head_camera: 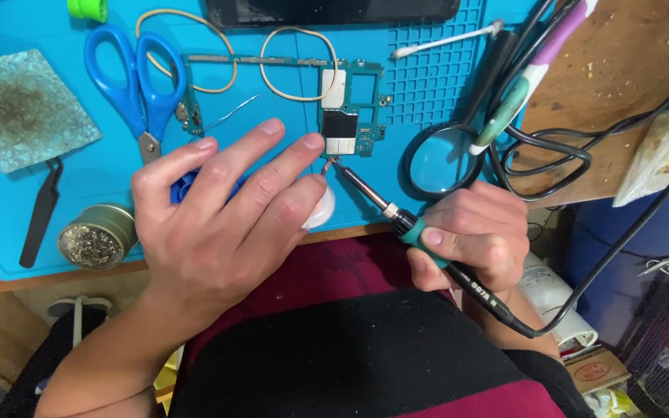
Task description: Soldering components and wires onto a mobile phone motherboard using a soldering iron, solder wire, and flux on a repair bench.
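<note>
My right hand (470,236) grips a soldering iron (396,219) by its green and black handle. The iron's tip touches the lower left edge of a green circuit board (358,108) lying on the blue work mat (272,131). My left hand (222,205) rests on the mat left of the tip, fingers spread toward the board. Under its fingers sits a small white round container (320,209), with a blue object (183,186) partly hidden beneath the palm. A thin wire (230,114) lies above the fingers.
Blue scissors (137,77), rubber bands (297,66), a black tool (40,213), a brass tip-cleaner tin (98,236) and a stained sponge (21,104) lie on the mat. A magnifier (443,162), cotton swab (447,40), dark phone (334,11) and tangled cables (551,151) sit right.
</note>
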